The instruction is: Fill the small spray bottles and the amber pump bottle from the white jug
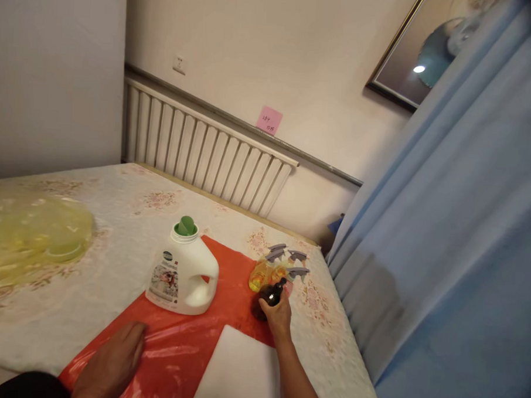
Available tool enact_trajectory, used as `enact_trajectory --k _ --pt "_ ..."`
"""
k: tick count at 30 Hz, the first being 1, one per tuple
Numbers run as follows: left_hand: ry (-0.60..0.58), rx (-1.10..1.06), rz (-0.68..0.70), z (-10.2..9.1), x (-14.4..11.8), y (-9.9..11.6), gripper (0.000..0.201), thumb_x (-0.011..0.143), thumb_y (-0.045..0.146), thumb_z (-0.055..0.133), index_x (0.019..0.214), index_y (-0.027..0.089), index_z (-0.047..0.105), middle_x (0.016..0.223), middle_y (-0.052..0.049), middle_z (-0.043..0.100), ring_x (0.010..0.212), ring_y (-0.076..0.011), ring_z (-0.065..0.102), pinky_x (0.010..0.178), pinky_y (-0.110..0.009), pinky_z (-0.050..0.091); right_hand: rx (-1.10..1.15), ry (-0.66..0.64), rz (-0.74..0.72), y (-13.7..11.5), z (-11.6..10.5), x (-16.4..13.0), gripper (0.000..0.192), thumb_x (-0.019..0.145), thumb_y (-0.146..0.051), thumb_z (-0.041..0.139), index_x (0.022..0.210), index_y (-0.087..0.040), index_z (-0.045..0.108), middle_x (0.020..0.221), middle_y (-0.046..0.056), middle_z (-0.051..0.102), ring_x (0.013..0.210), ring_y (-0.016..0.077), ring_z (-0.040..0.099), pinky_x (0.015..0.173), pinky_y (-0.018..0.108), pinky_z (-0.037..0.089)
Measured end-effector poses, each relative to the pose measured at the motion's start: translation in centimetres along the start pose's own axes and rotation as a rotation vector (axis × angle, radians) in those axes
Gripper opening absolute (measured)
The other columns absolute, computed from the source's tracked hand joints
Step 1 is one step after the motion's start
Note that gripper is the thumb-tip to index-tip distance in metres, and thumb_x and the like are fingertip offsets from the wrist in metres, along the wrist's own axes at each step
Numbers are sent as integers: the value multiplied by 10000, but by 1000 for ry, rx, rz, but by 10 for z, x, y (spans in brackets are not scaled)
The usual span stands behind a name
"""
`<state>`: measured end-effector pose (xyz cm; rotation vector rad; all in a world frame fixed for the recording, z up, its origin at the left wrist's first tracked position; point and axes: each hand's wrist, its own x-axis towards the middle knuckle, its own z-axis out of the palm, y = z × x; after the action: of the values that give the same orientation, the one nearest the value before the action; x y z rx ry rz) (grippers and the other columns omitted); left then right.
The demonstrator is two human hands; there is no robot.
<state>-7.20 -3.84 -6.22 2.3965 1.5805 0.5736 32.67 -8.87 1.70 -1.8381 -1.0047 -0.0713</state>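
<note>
My right hand (278, 318) grips a small dark bottle (271, 293) that stands on the red plastic sheet (235, 280). Just beyond it lie three yellow spray bottles (266, 272) with grey trigger heads. My left hand (111, 365) rests flat, palm down, on the near left part of the red sheet, holding nothing. A white detergent jug (182, 273) with a green cap stands upright between the two hands, farther back.
All of this lies on a bed with a floral cover (115, 216). A white foam pad (238, 368) lies near my right forearm. Yellow plastic bags (30, 235) sit at the left. A blue curtain (444, 242) hangs at the right; a radiator (197, 152) lines the wall.
</note>
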Motion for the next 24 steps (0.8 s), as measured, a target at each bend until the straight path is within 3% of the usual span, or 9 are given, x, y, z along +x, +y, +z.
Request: enact_trajectory --k 7,13,17,19,22,24 --pt "21 27 -4 -6 -2 7 351 985 306 280 1142 195 574 1205 -115 640 1071 -242 646 950 -394 478 75 -5 83 0 -1 -11 696 527 -338 778 1183 -137 659 1109 118 729 1079 325 660 929 382 514" --pt "9 20 -13 -8 -2 10 377 987 298 260 1155 166 571 1201 -138 635 1083 -262 635 973 -429 464 145 80 211 -20 -9 -51 422 770 -365 529 1108 -156 672 817 65 746 798 249 706 716 309 530" --pt "-6 -11 -14 -6 -1 7 366 981 291 283 1183 159 559 1222 -143 626 1102 -260 621 993 -427 451 266 -106 128 -62 17 -63 317 749 -332 559 968 -156 706 769 56 729 679 213 685 633 281 535" --pt "10 -16 -20 -5 -1 7 347 974 279 304 1186 168 555 1226 -140 626 1112 -256 613 1001 -422 444 330 -206 71 -87 35 -58 369 713 -283 584 1037 -151 701 782 41 728 663 192 678 629 267 543" --pt "18 -9 -33 -7 -2 8 316 959 256 332 1162 186 564 1223 -129 633 1102 -251 615 985 -416 448 405 -329 1 -119 60 -48 490 646 -225 659 1132 -177 687 938 41 748 807 188 693 762 273 552" --pt "9 2 -39 -10 -2 11 315 956 243 326 1146 185 571 1214 -128 636 1085 -250 621 966 -409 454 440 -405 -28 -134 74 -44 422 636 -192 664 1054 -201 719 934 14 753 826 181 684 786 267 539"
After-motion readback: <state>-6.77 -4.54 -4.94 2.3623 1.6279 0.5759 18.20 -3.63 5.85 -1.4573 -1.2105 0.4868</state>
